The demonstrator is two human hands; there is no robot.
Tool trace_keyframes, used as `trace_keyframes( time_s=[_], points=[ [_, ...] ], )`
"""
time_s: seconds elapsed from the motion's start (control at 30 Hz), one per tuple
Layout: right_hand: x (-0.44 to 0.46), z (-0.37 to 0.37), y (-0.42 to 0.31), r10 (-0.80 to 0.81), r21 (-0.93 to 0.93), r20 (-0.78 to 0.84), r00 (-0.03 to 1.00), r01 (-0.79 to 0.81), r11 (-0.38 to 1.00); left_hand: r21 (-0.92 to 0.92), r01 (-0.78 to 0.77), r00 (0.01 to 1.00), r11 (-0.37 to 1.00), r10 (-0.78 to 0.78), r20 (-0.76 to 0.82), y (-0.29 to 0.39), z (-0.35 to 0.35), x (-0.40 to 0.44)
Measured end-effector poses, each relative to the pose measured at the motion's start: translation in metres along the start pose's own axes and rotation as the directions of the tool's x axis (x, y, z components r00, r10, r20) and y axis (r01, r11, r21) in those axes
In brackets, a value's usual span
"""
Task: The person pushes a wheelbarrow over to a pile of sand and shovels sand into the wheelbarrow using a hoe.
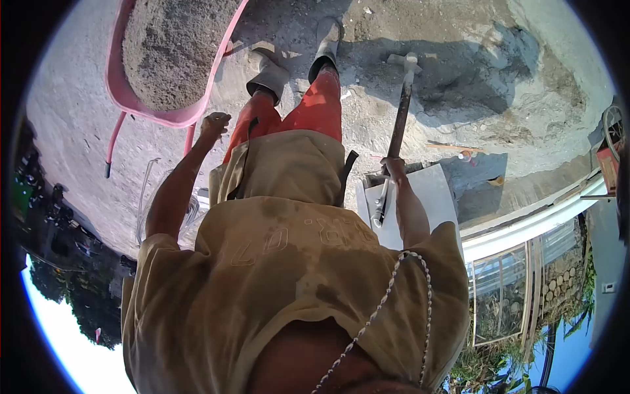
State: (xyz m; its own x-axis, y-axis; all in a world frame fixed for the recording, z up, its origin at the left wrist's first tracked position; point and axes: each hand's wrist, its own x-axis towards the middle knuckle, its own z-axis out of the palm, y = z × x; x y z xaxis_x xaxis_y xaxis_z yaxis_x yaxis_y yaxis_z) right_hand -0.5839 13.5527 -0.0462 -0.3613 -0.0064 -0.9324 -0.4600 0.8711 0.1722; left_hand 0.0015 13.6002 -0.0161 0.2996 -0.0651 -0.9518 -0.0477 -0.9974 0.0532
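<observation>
My right hand (pixel 394 169) is closed around the dark handle of a long-handled tool (pixel 400 115). Its short, dusty crosswise head rests at the ground ahead, beside a dug hollow (pixel 472 85); whether it is a sledgehammer or a pick I cannot tell. Off to my left side hangs my left hand (pixel 215 125), fingers curled, with nothing visible in it. Near that hand stands a pink wheelbarrow (pixel 203 85) filled with grey sandy material (pixel 172 49). Below my right forearm, a white sheet-like surface (pixel 426 197) carries a metal pipe-like piece (pixel 380 203).
My grey boots (pixel 327 43) stand on rough, dusty ground between the wheelbarrow and the hollow. Coiled wire or tubing (pixel 190 213) lies by my left side. A thin wooden strip (pixel 456 148) is on the ground at right, before a white ledge (pixel 525 220) and framed windows.
</observation>
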Motion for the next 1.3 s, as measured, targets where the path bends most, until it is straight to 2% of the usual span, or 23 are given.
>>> trace_keyframes(
  time_s=[0.03, 0.1, 0.13, 0.17, 0.2, 0.23, 0.27, 0.33, 0.37, 0.43, 0.5, 0.53, 0.57, 0.63, 0.7, 0.77, 0.83, 0.93, 1.03, 1.1, 1.17, 1.23, 1.3],
  points=[
    [0.016, -0.004, -0.017, -0.037, 0.069, 0.058, 0.998, 0.033, 0.997, -0.019, 0.095, 0.995, 0.995, -0.096, -0.034, -0.036, -0.021, -0.002],
    [0.016, -0.026, -0.050, 0.090, 0.109, 0.129, 0.988, -0.105, 0.989, -0.161, -0.013, 0.998, 0.987, 0.003, -0.060, -0.095, -0.047, -0.017],
    [-0.006, -0.038, -0.053, 0.126, 0.084, 0.124, 0.984, -0.137, 0.987, -0.177, 0.112, 0.992, 0.978, -0.120, -0.036, -0.112, -0.047, -0.035],
    [0.009, -0.040, -0.114, 0.059, 0.070, 0.122, 0.991, -0.068, 0.995, -0.241, 0.152, 0.984, 0.959, -0.170, -0.058, -0.102, -0.052, -0.024],
    [0.028, -0.036, -0.166, -0.030, -0.109, 0.048, 0.998, 0.035, 0.993, -0.264, 0.239, 0.963, 0.935, -0.262, -0.056, -0.065, -0.052, -0.038],
    [0.031, -0.044, -0.175, -0.063, -0.313, -0.028, 0.998, 0.051, 0.948, -0.386, 0.051, 0.995, 0.921, -0.080, -0.060, -0.060, -0.053, -0.045],
    [0.008, -0.055, -0.196, 0.135, 0.261, 0.247, 0.960, -0.200, 0.944, -0.494, -0.165, 0.984, 0.853, 0.179, -0.020, -0.073, -0.051, -0.039],
    [-0.032, -0.058, -0.210, 0.095, 0.151, 0.231, 0.968, -0.132, 0.980, -0.571, -0.306, 0.946, 0.762, 0.311, -0.092, -0.026, -0.039, -0.051],
    [-0.044, -0.054, -0.235, 0.039, 0.101, 0.226, 0.973, -0.063, 0.993, -0.582, -0.220, 0.974, 0.783, 0.213, -0.082, 0.004, -0.034, -0.052],
    [-0.082, -0.048, -0.232, 0.027, 0.049, 0.230, 0.973, -0.039, 0.998, -0.653, -0.350, 0.918, 0.672, 0.383, -0.098, 0.032, -0.018, -0.059],
    [-0.148, -0.018, -0.235, -0.062, 0.028, 0.122, 0.991, 0.059, 0.998, -0.728, -0.264, 0.925, 0.632, 0.379, -0.007, 0.056, -0.001, -0.057],
    [-0.172, -0.010, -0.232, -0.096, -0.010, 0.165, 0.982, 0.099, 0.995, -0.791, -0.255, 0.896, 0.556, 0.444, 0.023, 0.061, 0.012, -0.053],
    [-0.204, 0.002, -0.230, -0.136, 0.116, 0.199, 0.971, 0.114, 0.987, -0.814, -0.186, 0.935, 0.550, 0.353, 0.024, 0.077, 0.026, -0.052],
    [-0.289, 0.029, -0.233, -0.225, 0.028, 0.292, 0.930, 0.227, 0.973, -0.777, -0.242, 0.895, 0.581, 0.444, 0.054, 0.095, 0.052, -0.046],
    [-0.358, 0.050, -0.231, -0.245, -0.099, 0.196, 0.949, 0.268, 0.958, -0.762, -0.233, 0.854, 0.604, 0.502, 0.136, 0.114, 0.068, -0.052],
    [-0.440, 0.078, -0.235, -0.298, -0.172, 0.156, 0.942, 0.323, 0.931, -0.715, -0.095, 0.811, 0.692, 0.471, 0.348, 0.146, 0.065, -0.064],
    [-0.492, 0.099, -0.233, -0.385, -0.219, 0.118, 0.915, 0.403, 0.889, -0.865, 0.047, 0.749, 0.500, 0.555, 0.362, 0.164, 0.028, -0.103],
    [-0.536, 0.126, -0.228, -0.470, -0.332, 0.212, 0.857, 0.515, 0.790, -0.943, 0.199, 0.685, 0.267, 0.650, 0.329, 0.188, -0.040, -0.133],
    [-0.551, 0.152, -0.223, -0.514, -0.417, 0.317, 0.797, 0.604, 0.679, -0.974, 0.221, 0.687, -0.048, 0.717, 0.120, 0.198, -0.089, -0.104],
    [-0.548, 0.165, -0.225, -0.533, -0.508, 0.384, 0.754, 0.655, 0.559, -0.983, 0.175, 0.832, -0.058, 0.543, 0.116, 0.189, -0.139, -0.102],
    [-0.525, 0.171, -0.231, -0.537, -0.612, 0.445, 0.717, 0.681, 0.402, -0.997, -0.074, 0.907, 0.039, 0.417, -0.051, 0.167, -0.154, -0.097],
    [-0.472, 0.173, -0.238, -0.543, -0.705, 0.488, 0.683, 0.675, 0.216, -0.997, -0.066, 0.967, 0.041, 0.248, -0.054, 0.143, -0.174, -0.112],
    [-0.404, 0.175, -0.237, -0.691, -0.580, 0.618, 0.375, 0.811, -0.079, -0.997, -0.059, 0.979, -0.057, 0.191, -0.069, 0.127, -0.164, -0.079]
  ],
)
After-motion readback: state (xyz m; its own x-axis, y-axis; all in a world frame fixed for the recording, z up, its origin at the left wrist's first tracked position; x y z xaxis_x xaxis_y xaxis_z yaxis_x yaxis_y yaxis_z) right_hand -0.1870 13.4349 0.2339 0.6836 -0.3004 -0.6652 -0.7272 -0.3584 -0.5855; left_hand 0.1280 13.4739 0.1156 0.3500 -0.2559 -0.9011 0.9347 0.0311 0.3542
